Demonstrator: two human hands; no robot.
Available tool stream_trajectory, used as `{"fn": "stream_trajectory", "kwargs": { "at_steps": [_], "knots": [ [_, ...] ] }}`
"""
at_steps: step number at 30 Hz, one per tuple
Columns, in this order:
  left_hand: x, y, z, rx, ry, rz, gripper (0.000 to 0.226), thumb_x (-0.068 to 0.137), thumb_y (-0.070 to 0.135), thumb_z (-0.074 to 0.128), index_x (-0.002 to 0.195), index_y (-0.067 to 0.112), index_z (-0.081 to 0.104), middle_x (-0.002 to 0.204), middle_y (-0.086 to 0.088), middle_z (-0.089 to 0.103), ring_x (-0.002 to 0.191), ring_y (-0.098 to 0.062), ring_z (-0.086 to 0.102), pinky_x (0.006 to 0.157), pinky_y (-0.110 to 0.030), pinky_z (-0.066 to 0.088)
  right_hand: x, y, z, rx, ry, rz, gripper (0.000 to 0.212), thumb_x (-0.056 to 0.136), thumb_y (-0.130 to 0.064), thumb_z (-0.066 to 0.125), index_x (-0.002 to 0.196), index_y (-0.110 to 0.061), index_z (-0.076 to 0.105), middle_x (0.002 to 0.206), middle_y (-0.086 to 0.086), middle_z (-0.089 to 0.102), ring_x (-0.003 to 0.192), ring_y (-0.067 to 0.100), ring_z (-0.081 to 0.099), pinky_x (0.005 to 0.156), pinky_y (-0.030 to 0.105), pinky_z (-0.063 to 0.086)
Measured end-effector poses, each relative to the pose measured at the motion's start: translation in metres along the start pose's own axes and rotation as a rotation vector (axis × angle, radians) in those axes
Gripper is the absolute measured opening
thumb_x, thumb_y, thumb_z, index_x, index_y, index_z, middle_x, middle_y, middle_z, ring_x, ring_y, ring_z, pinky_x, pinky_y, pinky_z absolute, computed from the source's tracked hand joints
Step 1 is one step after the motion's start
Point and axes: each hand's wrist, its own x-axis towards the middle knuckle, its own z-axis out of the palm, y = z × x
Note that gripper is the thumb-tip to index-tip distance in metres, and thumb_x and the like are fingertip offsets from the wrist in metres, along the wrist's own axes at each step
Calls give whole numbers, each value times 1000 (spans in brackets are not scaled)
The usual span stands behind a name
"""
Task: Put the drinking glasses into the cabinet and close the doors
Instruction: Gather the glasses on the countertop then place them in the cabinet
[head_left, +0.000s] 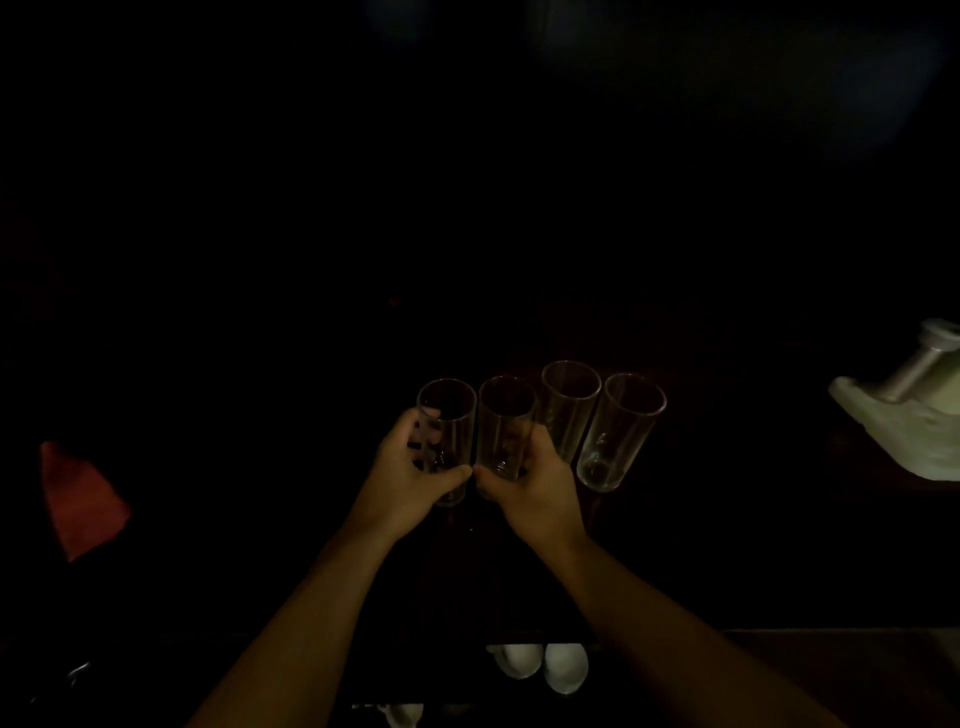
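Several tall clear drinking glasses stand in a row on a dark surface in a very dim scene. My left hand (410, 475) is wrapped around the leftmost glass (448, 415). Beside it, my right hand (530, 483) grips the second glass (506, 415). To their right stand a third glass (569, 400) and a fourth glass (623, 426), upright and untouched. The cabinet and its doors are lost in the darkness.
A pale object with a cylindrical handle (904, 405) lies at the right edge. A red cloth-like shape (83, 499) shows at the left. Two white rounded items (545, 665) sit below the front edge, between my forearms.
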Motion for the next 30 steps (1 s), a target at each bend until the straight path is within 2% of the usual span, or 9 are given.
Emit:
{"fn": "stream_trajectory", "kwargs": {
  "at_steps": [5,9,14,16,20,23,25,28,30],
  "knots": [
    [-9,-1,-4,9,17,14,62,69,21,89,111,45,51,98,14,59,86,16,57,60,-12,49,-18,-4,-3,13,22,2,53,76,-39,84,120,-37,56,109,-19,72,99,-1,71,84,36,63],
    [-28,5,-8,63,40,59,65,66,27,90,115,45,51,99,18,60,88,19,56,61,-1,45,-40,-9,-11,-8,33,-43,55,77,-32,86,123,-28,57,108,-15,73,100,1,71,81,37,64],
    [-70,21,-18,109,67,94,66,63,34,91,116,43,53,100,19,62,87,16,60,62,-3,47,-72,-16,-29,-12,-34,-89,57,77,-32,87,125,-30,57,110,-15,73,98,-1,71,80,31,63],
    [-95,28,-20,127,96,92,68,62,36,91,118,43,53,102,19,63,87,17,60,61,-2,47,-90,-22,-38,-6,-64,-117,57,76,-34,87,125,-31,57,109,-16,72,96,-2,71,76,25,62],
    [-148,41,-28,138,150,84,69,59,40,91,116,47,52,102,17,65,88,13,64,63,-3,48,-129,-33,-52,36,-109,-167,54,75,-29,89,118,-35,57,104,-31,69,92,-8,70,68,12,56],
    [-196,44,-33,175,193,67,70,58,45,91,116,50,52,100,18,66,89,6,66,68,-7,50,-164,-35,-59,43,-158,-207,54,73,-31,90,110,-49,54,105,-34,66,96,-8,68,72,8,53],
    [-226,44,-35,188,215,68,70,57,49,90,117,51,52,99,21,66,92,3,67,71,-11,50,-187,-32,-61,56,-190,-211,56,70,-35,90,107,-54,53,108,-32,66,99,-6,68,75,10,55],
    [-265,40,-39,193,225,45,71,58,50,89,118,53,51,103,24,64,93,3,67,73,-19,54,-218,-23,-56,78,-250,-184,55,69,-38,90,110,-50,55,107,-27,68,98,-4,69,74,15,58],
    [-287,34,-42,201,227,20,71,58,49,90,118,53,52,105,25,64,94,2,67,75,-25,56,-236,-19,-51,70,-284,-186,55,68,-43,89,112,-47,56,107,-27,68,98,-7,68,73,12,57]
  ]
}}
